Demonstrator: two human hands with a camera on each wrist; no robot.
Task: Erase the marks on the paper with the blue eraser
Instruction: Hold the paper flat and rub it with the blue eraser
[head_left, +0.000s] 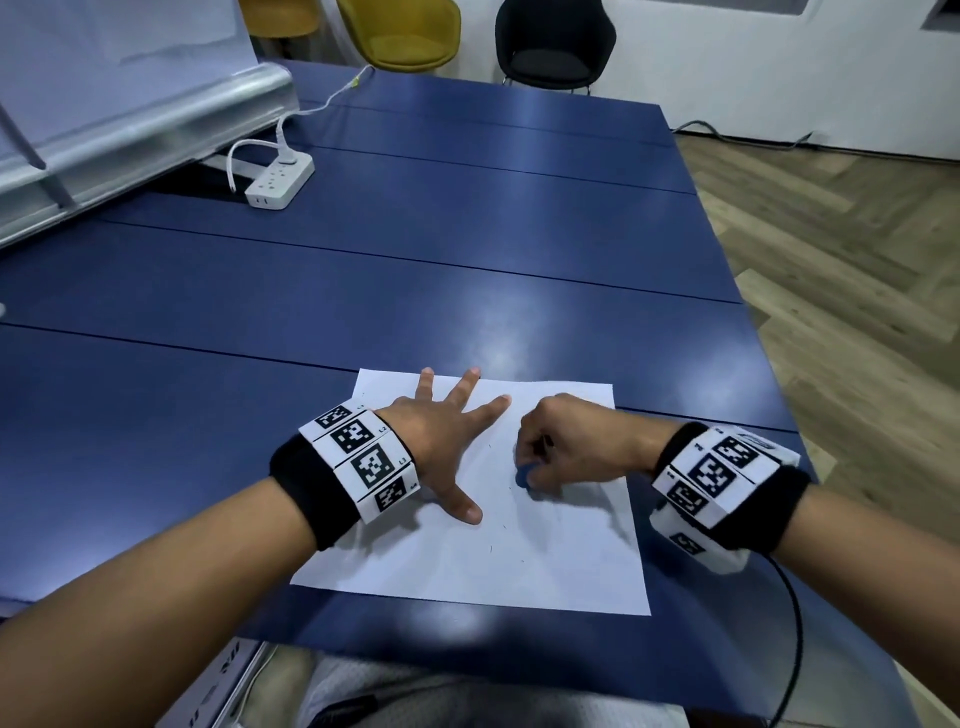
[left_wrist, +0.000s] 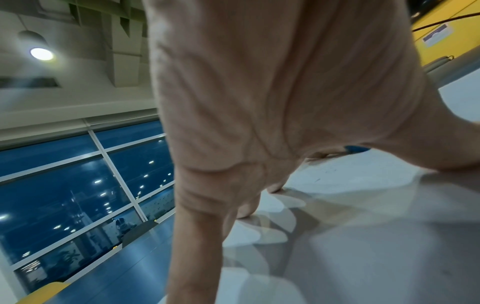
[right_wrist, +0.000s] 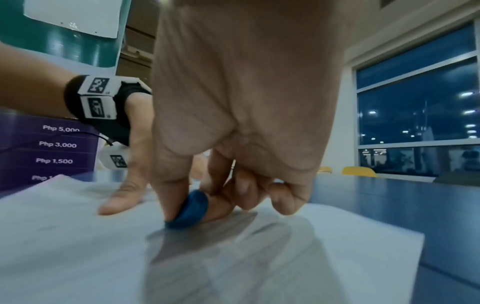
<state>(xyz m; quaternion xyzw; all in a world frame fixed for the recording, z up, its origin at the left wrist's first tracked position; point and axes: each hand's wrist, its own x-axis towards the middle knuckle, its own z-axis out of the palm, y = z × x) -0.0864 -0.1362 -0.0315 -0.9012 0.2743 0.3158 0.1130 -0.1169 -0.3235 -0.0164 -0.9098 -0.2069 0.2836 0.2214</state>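
Observation:
A white sheet of paper (head_left: 545, 551) lies on the blue table (head_left: 415, 270) near its front edge, with a few faint dark marks (head_left: 491, 548) in its middle. My left hand (head_left: 441, 431) lies flat on the paper's left part, fingers spread and pressing it down. My right hand (head_left: 561, 452) pinches a small blue eraser (head_left: 524, 475) between thumb and fingers and holds its lower edge on the paper. In the right wrist view the blue eraser (right_wrist: 188, 207) touches the paper (right_wrist: 78, 246) under the thumb. In the left wrist view the eraser (left_wrist: 355, 148) shows beyond my left hand (left_wrist: 259, 123).
A white power strip (head_left: 280, 179) with a plugged cable sits at the table's far left, beside a whiteboard frame (head_left: 130, 135). Yellow chairs (head_left: 400, 31) and a black chair (head_left: 553, 41) stand beyond the table. The table's right edge drops to a wooden floor (head_left: 831, 260).

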